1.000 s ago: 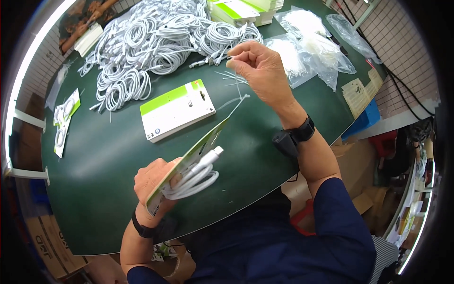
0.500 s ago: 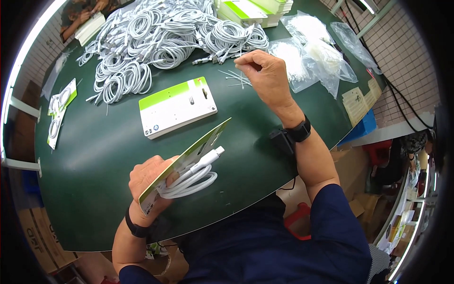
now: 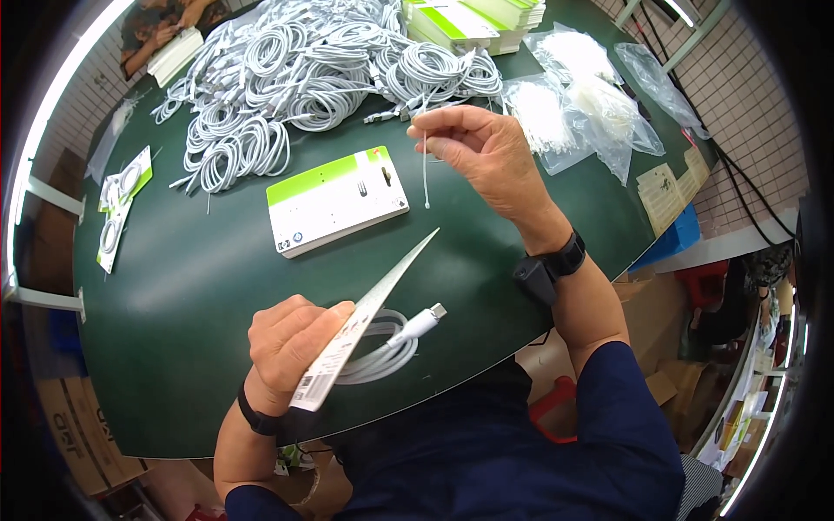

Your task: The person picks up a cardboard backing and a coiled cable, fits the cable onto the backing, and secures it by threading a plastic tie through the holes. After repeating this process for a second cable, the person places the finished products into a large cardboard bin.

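Note:
My left hand [image 3: 291, 346] grips a flat green and white packaging card [image 3: 365, 319] edge-on, together with a coiled white cable [image 3: 382, 352] whose plug sticks out to the right. My right hand [image 3: 482, 152] is raised over the green table [image 3: 200, 286], pinching a thin white cable tie [image 3: 426, 178] that hangs straight down from the fingertips. A stack of green and white cards [image 3: 334, 200] lies flat on the table between the two hands.
A large heap of coiled white cables [image 3: 304, 69] covers the far side. More cards [image 3: 469, 17] are stacked at the far edge. Clear bags of white ties [image 3: 582, 108] lie at the right. Packed cables [image 3: 117, 208] rest at the left edge.
My right hand has lifted off the table with one tie pinched and drawn back toward me. My left hand has tilted the card more edge-on.

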`<state>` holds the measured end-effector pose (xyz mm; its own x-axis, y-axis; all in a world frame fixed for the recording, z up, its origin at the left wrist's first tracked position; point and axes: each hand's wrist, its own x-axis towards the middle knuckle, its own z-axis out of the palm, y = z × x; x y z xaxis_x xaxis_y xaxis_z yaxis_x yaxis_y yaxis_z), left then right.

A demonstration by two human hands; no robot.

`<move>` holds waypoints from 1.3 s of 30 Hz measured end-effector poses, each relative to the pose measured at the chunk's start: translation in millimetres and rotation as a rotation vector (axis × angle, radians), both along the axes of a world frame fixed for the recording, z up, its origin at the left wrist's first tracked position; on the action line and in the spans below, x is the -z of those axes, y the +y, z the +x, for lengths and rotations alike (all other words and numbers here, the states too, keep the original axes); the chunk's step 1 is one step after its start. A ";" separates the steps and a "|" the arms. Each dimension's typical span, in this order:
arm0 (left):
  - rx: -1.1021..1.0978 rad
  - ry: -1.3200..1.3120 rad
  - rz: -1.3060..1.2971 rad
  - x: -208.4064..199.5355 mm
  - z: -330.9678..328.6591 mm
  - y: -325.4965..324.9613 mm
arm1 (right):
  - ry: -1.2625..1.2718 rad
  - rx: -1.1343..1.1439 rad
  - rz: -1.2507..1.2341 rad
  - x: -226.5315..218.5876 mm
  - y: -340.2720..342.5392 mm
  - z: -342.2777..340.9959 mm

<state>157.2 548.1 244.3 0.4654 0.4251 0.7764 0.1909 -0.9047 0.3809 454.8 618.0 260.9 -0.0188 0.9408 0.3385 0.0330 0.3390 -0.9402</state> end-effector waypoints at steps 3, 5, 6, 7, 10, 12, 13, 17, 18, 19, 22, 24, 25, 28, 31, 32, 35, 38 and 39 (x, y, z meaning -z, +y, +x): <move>0.016 0.050 0.024 -5.8 2.0 -2.4 | 0.031 -0.109 0.034 1.8 -3.7 -8.1; 0.023 0.073 0.035 -8.7 1.4 -4.5 | -0.057 -0.104 0.042 2.5 -8.1 -8.2; 0.029 0.105 0.044 -9.6 0.8 -6.0 | -0.146 -0.098 0.050 2.7 -10.8 -7.3; 0.031 0.136 0.055 -11.1 -0.5 -6.9 | -0.235 -0.093 0.062 1.8 -12.0 -7.5; 0.040 0.168 0.079 -12.7 -0.2 -9.3 | -0.250 -0.145 0.034 -3.3 -16.9 -8.2; 0.062 0.168 0.098 -12.1 1.9 -10.3 | -0.257 -0.175 0.015 -6.2 -20.2 -10.0; 0.055 0.169 0.093 -12.1 2.0 -9.4 | -0.199 -0.205 -0.002 -7.4 -21.7 -11.6; 0.089 0.241 0.125 -13.7 1.3 -8.8 | -0.051 -0.335 -0.105 -19.4 -34.3 -23.3; 0.095 0.239 0.147 -16.4 4.2 -8.9 | -0.028 -0.372 -0.151 -28.5 -41.1 -26.8; 0.101 0.238 0.168 -14.8 5.8 -9.0 | -0.004 -0.410 -0.197 -30.8 -46.4 -31.4; 0.106 0.241 0.191 -11.7 6.7 -9.8 | -0.133 -0.486 -0.234 -42.4 -53.8 -37.1; 0.120 0.233 0.195 -10.0 9.4 -7.0 | -0.211 -0.506 -0.230 -47.4 -55.3 -36.2; 0.120 0.231 0.208 -9.3 10.0 -6.2 | -0.217 -0.516 -0.307 -47.7 -55.2 -36.8; 0.120 0.217 0.175 -6.2 11.0 -9.4 | -0.235 -0.522 -0.452 -46.8 -54.4 -36.1; 0.133 0.261 0.155 -9.7 7.8 -11.6 | -0.195 -0.581 -0.528 -45.0 -50.9 -33.4; 0.135 0.285 0.134 -10.8 6.8 -12.5 | -0.202 -0.579 -0.520 -44.0 -50.0 -33.3; 0.127 0.281 0.159 -8.5 6.1 -12.5 | -0.188 -0.615 -0.539 -41.1 -47.7 -33.6; 0.121 0.279 0.170 -8.9 5.7 -12.0 | -0.183 -0.599 -0.538 -40.3 -49.4 -35.0; 0.122 0.281 0.171 -9.4 5.4 -12.2 | -0.176 -0.591 -0.541 -40.5 -50.2 -35.7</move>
